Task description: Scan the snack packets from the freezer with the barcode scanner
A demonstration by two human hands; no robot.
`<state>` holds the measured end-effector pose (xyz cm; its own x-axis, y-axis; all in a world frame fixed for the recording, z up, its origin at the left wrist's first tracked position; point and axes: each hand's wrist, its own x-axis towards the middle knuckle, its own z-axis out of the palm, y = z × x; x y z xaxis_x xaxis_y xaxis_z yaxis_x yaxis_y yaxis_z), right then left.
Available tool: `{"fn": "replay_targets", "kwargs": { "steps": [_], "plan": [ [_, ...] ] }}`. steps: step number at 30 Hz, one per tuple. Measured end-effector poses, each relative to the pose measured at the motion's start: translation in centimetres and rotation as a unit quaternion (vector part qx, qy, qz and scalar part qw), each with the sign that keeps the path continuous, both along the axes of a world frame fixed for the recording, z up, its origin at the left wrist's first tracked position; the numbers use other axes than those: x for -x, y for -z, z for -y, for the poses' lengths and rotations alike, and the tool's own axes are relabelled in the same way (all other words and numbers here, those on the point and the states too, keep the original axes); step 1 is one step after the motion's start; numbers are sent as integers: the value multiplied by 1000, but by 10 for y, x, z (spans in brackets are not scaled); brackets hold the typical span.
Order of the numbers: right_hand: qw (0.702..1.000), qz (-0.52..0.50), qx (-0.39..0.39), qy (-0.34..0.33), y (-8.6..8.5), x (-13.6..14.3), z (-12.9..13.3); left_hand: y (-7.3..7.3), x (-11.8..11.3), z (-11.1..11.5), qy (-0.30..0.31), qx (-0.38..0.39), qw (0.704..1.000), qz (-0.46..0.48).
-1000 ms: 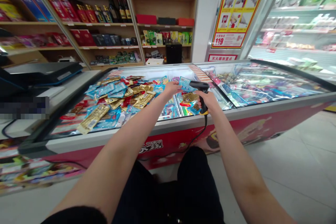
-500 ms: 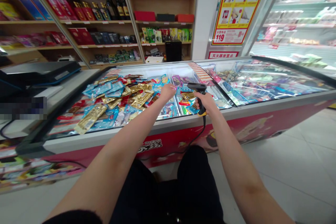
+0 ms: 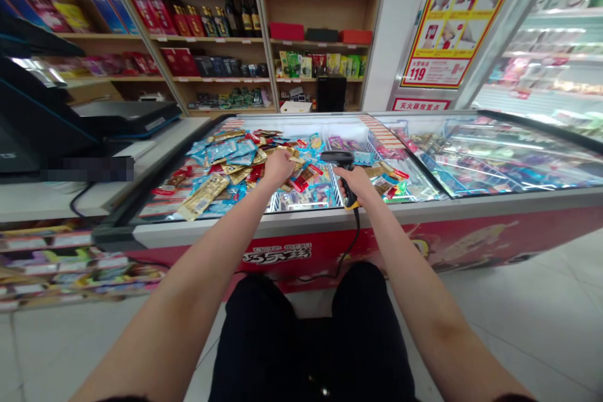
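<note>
My right hand (image 3: 357,182) is wrapped round the handle of a black and yellow barcode scanner (image 3: 338,157), whose head points left. A dark cable (image 3: 357,226) hangs from its handle. My left hand (image 3: 279,166) is over the right part of a heap of wrapped ice creams (image 3: 238,149), its fingers curled together. A gold wrapper (image 3: 294,156) shows at its fingertips; whether the fingers grip it is hidden. Gold, blue and red packets make up the heap. One long gold packet (image 3: 204,196) lies at the front left. Both hands are above the chest freezer (image 3: 330,218).
To the left, a counter (image 3: 110,191) carries a dark checkout machine (image 3: 42,113) and a flat black scale (image 3: 129,114). Shelves (image 3: 320,12) of boxes and bottles stand behind the freezer. At the far right is a lit refrigerated display (image 3: 556,56).
The view has turned left, showing more of the counter. My left hand has moved left over the gold packets. The right hand and scanner have shifted left along the freezer too.
</note>
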<state>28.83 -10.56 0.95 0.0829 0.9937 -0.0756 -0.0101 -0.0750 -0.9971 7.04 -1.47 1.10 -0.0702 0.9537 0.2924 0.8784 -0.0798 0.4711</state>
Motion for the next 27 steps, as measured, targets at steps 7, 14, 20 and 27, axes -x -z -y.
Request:
{"fn": "replay_targets", "kwargs": {
  "steps": [7,14,20,27],
  "plan": [
    [998,35,11,-41,-5,40,1,10,35,18,-16,16,1000,-5],
    [997,45,5,-58,-2,61,0,13,42,32,-1,51,997,-65],
    [997,43,7,-57,-3,64,3,22,41,32,-14,43,996,-80],
    [997,58,11,-50,-8,61,5,5,45,29,-29,51,994,96]
  ]
}}
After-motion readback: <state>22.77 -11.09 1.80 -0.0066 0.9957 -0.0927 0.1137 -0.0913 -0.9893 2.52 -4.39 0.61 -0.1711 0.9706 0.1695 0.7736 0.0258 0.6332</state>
